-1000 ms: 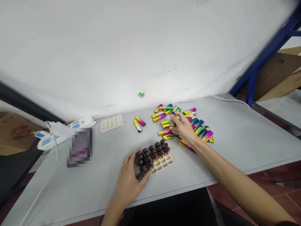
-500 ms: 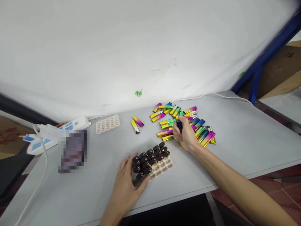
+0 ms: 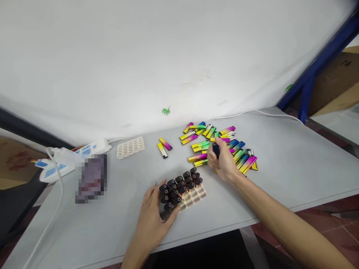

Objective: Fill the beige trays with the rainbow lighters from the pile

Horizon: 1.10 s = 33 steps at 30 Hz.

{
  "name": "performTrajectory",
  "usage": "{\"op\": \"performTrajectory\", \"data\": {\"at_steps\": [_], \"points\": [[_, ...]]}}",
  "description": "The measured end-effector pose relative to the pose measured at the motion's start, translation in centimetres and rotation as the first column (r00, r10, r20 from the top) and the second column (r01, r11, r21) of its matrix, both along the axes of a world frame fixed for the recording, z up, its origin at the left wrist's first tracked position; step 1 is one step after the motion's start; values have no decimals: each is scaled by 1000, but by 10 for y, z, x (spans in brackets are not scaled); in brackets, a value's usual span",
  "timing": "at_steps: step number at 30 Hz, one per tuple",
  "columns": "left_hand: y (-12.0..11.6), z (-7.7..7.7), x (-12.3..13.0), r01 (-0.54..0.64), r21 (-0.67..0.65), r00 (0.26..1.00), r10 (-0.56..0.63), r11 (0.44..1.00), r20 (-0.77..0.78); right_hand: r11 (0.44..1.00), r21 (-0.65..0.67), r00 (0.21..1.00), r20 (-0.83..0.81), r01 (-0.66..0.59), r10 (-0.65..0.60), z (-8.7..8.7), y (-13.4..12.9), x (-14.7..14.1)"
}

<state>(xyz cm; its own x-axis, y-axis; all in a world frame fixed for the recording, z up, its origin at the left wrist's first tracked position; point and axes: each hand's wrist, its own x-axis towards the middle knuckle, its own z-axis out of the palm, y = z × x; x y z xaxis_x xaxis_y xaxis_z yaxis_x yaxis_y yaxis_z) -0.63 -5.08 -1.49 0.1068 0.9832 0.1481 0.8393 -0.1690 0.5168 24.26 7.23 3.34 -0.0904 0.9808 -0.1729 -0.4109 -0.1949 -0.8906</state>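
Note:
A cream tray (image 3: 193,199) with oval slots stands near the front of the table. Black-topped sticks (image 3: 181,184), each with a small ring mark on its end, stand upright in many of the slots; the near right slots hold none. My left hand (image 3: 154,213) wraps the tray's left end, thumb at its front edge. My right hand (image 3: 224,158) is closed in a fist around a dark-ended stick (image 3: 215,149), most of it hidden by the fingers. Around that fist lies a heap of shiny gradient-coloured sticks (image 3: 199,146), lighter-like in shape.
Two more coloured sticks (image 3: 165,144) lie apart, left of the heap. A second cream tray (image 3: 130,147) rests at the back left, near white power strips (image 3: 92,148) and a blurred-out item (image 3: 92,179). A white cable (image 3: 246,112) runs along the wall.
My right fist has turned slightly, and the dark end of the stick in it points more upward. My left hand stays at the tray. The view has shifted a little.

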Motion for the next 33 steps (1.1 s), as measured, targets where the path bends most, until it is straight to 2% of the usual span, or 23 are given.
{"op": "performTrajectory", "data": {"at_steps": [7,14,17,20,22,25,30,33], "points": [[1,0,-1,-2,13,1000,2,1000,13,999,-22,999,-10,32,-32,-5,1,-2],[2,0,0,0,-15,1000,0,1000,15,998,40,997,68,46,-48,-8,3,-1],[1,1,2,1,-13,1000,-1,1000,16,981,179,975,192,76,-110,-12,3,1],[0,3,2,3,-12,1000,-3,1000,22,923,385,915,376,-13,-144,-10,2,3],[1,4,3,10,-10,1000,-10,1000,27,889,448,856,493,-96,-156,-6,0,6],[2,5,3,20,-9,999,-20,1000,32,862,489,780,587,-130,-216,5,-8,12],[3,5,4,33,-14,999,-32,999,25,815,570,754,580,-105,-309,31,-40,26],[2,3,4,33,-16,999,-32,999,26,759,624,709,621,-188,-335,43,-64,30]]}}
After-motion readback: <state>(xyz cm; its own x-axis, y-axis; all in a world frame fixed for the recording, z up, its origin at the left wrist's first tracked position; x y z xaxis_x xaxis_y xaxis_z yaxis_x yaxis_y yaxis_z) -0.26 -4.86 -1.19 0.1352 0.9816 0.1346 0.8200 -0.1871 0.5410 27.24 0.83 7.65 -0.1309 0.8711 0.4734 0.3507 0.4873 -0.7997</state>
